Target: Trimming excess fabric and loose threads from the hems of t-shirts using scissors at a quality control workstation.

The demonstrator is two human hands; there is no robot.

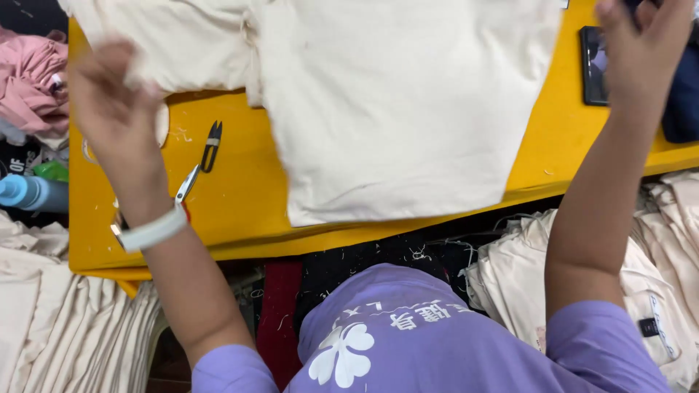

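Note:
A large cream garment (400, 109) lies spread over the yellow table (240, 218), its lower edge near the front of the table. My left hand (116, 102), blurred by motion, grips the garment's left part at the upper left; a white band (153, 231) is on that wrist. My right hand (641, 36) is raised at the upper right, just past the garment's right edge and over a dark phone (593, 65). Whether it holds anything is unclear. Black-handled thread snips (207, 149) lie on the table beside my left forearm.
Stacks of cream garments sit low on the left (58, 320) and on the right (655, 276). Pink cloth (29, 80), a blue bottle (29, 193) and a green item (51, 171) lie beyond the table's left edge. Dark blue cloth (684, 94) rests at the far right.

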